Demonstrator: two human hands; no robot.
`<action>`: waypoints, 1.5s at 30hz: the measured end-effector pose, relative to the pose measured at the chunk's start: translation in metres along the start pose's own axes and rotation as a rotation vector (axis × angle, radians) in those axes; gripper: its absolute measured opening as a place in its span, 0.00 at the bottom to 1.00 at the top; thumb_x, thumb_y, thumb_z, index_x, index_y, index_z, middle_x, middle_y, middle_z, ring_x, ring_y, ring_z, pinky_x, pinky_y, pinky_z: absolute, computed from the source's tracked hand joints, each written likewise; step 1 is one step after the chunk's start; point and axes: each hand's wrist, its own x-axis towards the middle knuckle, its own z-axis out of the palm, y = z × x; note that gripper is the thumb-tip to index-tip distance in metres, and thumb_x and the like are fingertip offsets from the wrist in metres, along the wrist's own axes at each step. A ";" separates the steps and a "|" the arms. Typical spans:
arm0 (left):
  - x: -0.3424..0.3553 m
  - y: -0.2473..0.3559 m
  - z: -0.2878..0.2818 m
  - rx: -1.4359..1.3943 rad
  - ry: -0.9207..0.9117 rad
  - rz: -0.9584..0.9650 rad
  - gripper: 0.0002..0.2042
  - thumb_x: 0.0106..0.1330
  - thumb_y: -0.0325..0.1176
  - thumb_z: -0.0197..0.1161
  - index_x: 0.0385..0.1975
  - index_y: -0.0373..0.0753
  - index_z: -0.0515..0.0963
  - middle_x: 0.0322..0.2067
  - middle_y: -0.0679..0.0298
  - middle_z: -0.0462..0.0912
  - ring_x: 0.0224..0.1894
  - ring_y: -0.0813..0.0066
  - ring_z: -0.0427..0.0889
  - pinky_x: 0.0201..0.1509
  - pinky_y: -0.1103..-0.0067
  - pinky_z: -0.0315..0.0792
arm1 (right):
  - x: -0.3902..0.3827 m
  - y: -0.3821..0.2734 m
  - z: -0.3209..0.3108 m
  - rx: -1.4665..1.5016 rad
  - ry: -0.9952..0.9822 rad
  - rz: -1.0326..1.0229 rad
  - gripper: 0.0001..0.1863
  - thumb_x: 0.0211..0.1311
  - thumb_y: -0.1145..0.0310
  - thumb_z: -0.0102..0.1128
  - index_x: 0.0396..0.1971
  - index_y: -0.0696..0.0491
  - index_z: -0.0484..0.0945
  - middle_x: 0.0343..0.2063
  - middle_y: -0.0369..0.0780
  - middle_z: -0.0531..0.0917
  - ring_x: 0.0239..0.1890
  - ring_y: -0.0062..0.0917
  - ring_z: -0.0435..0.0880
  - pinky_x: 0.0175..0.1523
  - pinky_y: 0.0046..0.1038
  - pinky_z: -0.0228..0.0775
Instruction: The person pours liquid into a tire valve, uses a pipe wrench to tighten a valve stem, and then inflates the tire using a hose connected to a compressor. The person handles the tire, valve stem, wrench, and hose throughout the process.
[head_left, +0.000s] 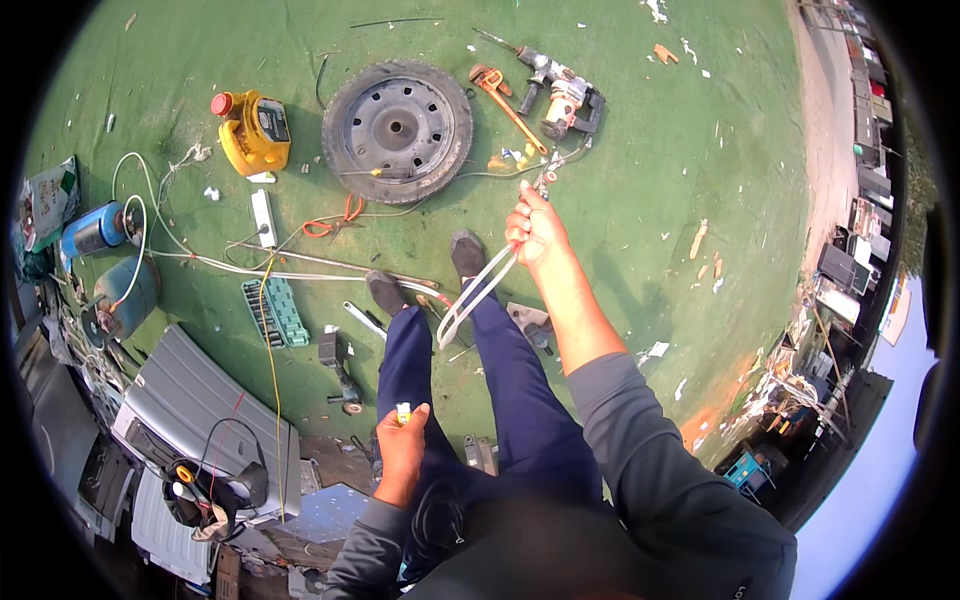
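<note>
Hose [480, 301], pale, slender, doubled into a long loop; hangs from my right hand [535, 228] in front of my shins, above the green ground covering. Right hand: fingers curled round it, grip narrow. Whether the small metal fitting [550, 179] at the fingertips is held or lies beyond, I cannot tell.

Small item [403, 412], yellow and white; pinched upright in my left hand [403, 440], near my thigh. Kind uncertain.

Handling note: as I judge it, the loop is best kept even and unkinked, clear of my shoes [467, 255], arm stretched well away from my body, the small item pinched low and lightly.

Containers, nearest outward:
- Tool case [275, 312], teal, on the ground left of my feet; small dark pieces set in rows.
- Jug [255, 135], yellow, red cap, beside the wheel [398, 130]; contents hidden.
- Gas cylinder [130, 295], grey-green, lying tilted at far left; contents not visible.
- Blue cylinder [93, 232], just beyond it; contents likewise unseen.
- Black holder [247, 488], lower left, on a grey panel [195, 400]; an orange-handled tool among its mixed contents, the rest too jumbled to list.
</note>
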 end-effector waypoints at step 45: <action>0.140 0.068 -0.219 0.361 0.492 0.336 0.13 0.70 0.36 0.65 0.35 0.29 0.83 0.21 0.59 0.82 0.24 0.70 0.82 0.35 0.68 0.76 | -0.067 -0.141 -0.142 0.319 -0.220 -0.420 0.16 0.75 0.60 0.51 0.44 0.61 0.72 0.23 0.34 0.65 0.18 0.18 0.60 0.20 0.23 0.50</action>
